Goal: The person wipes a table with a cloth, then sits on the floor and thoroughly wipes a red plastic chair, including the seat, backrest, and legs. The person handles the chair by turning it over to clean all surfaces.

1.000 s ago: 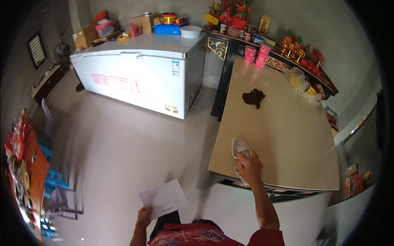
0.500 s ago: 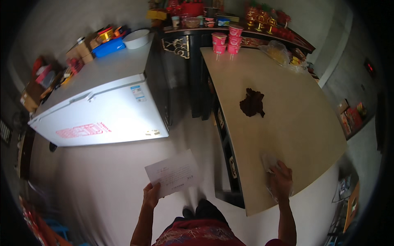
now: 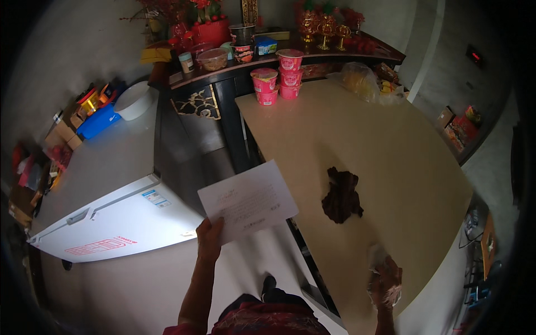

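Pale cloth (image 3: 377, 254): down on the tabletop (image 3: 407, 184), looks soft, light, safe to bunch
Right hand (image 3: 386, 281): curled over it, gripping
Paper (image 3: 251, 201): thin-looking, likely creases, pinch an edge
Left hand (image 3: 210, 237): pinching its lower-left corner

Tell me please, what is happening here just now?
A person's left hand holds up a printed paper. The right hand holds a pale cloth on the table. Beyond it lies a crumpled dark cloth, touched by neither hand. Pink tubs stand stacked at the far end, with a clear bag to their right.
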Action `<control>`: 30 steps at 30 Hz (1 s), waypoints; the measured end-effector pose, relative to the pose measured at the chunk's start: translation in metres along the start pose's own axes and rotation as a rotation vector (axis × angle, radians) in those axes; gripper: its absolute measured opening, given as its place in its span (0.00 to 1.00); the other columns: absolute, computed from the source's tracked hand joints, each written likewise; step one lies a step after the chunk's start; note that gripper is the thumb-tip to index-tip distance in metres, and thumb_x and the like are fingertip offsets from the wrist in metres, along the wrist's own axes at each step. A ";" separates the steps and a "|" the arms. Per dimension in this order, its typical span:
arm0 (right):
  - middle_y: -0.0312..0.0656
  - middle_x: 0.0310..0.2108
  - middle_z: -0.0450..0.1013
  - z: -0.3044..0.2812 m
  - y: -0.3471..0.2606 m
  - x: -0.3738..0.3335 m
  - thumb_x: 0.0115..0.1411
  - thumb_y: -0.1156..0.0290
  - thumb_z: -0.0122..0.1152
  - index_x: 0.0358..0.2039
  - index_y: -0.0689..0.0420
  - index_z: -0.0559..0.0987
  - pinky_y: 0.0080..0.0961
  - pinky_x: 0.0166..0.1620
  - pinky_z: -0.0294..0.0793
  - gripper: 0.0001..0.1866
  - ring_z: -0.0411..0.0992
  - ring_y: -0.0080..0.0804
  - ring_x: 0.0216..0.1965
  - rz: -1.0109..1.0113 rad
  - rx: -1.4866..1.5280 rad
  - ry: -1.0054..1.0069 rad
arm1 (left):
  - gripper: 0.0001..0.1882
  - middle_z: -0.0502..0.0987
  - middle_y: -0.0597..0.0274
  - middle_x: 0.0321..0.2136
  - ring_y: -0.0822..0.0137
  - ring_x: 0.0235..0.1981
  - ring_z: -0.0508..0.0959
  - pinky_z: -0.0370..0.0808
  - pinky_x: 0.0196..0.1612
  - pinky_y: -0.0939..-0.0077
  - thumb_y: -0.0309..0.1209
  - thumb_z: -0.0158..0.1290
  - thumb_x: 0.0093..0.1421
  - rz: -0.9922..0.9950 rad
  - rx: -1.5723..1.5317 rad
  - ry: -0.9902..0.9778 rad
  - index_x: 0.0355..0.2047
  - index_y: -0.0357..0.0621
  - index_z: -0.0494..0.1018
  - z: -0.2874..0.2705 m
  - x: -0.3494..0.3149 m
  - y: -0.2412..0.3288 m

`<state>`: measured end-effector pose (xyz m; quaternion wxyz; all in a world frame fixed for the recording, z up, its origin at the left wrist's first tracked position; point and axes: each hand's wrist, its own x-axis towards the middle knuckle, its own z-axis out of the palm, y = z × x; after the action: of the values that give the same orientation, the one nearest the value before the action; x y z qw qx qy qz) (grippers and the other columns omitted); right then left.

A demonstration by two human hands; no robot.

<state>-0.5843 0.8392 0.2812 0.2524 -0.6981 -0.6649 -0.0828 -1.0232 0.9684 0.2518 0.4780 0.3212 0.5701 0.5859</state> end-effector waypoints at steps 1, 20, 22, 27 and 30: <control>0.45 0.46 0.71 0.005 -0.006 0.007 0.41 0.77 0.54 0.29 0.52 0.79 0.39 0.39 0.74 0.12 0.70 0.48 0.39 0.008 -0.002 -0.010 | 0.19 0.75 0.55 0.37 0.68 0.35 0.74 0.72 0.39 0.74 0.30 0.48 0.58 0.008 0.016 -0.021 0.46 0.29 0.69 0.008 0.019 0.002; 0.54 0.45 0.68 0.072 -0.071 0.093 0.46 0.77 0.50 0.40 0.64 0.74 0.42 0.51 0.66 0.18 0.67 0.53 0.46 0.411 -0.018 0.086 | 0.11 0.77 0.61 0.37 0.73 0.38 0.74 0.69 0.43 0.78 0.21 0.48 0.59 0.242 -0.120 -0.214 0.43 0.32 0.71 0.173 0.285 -0.006; 0.54 0.45 0.68 0.074 -0.075 0.096 0.45 0.79 0.49 0.40 0.64 0.74 0.42 0.51 0.65 0.18 0.67 0.53 0.46 0.448 -0.029 0.113 | 0.13 0.76 0.61 0.38 0.73 0.39 0.73 0.68 0.46 0.78 0.20 0.47 0.59 0.251 -0.132 -0.245 0.45 0.33 0.68 0.178 0.299 -0.008; 0.55 0.45 0.67 0.080 -0.073 0.100 0.47 0.78 0.48 0.40 0.64 0.73 0.42 0.51 0.66 0.17 0.67 0.53 0.46 0.460 -0.010 0.138 | 0.21 0.73 0.59 0.43 0.72 0.43 0.72 0.68 0.48 0.77 0.21 0.50 0.59 0.292 -0.229 -0.314 0.52 0.35 0.62 0.186 0.315 0.008; 0.55 0.45 0.67 0.080 -0.077 0.106 0.49 0.78 0.48 0.41 0.66 0.73 0.42 0.51 0.66 0.17 0.67 0.53 0.46 0.475 0.048 0.159 | 0.28 0.66 0.52 0.50 0.64 0.51 0.67 0.65 0.52 0.71 0.25 0.54 0.57 0.310 -0.072 -0.424 0.56 0.35 0.56 0.185 0.318 0.014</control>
<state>-0.6658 0.9691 0.2784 0.3328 -0.8199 -0.4620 -0.0601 -0.9625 1.3310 0.2381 0.5025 0.5032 0.3802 0.5914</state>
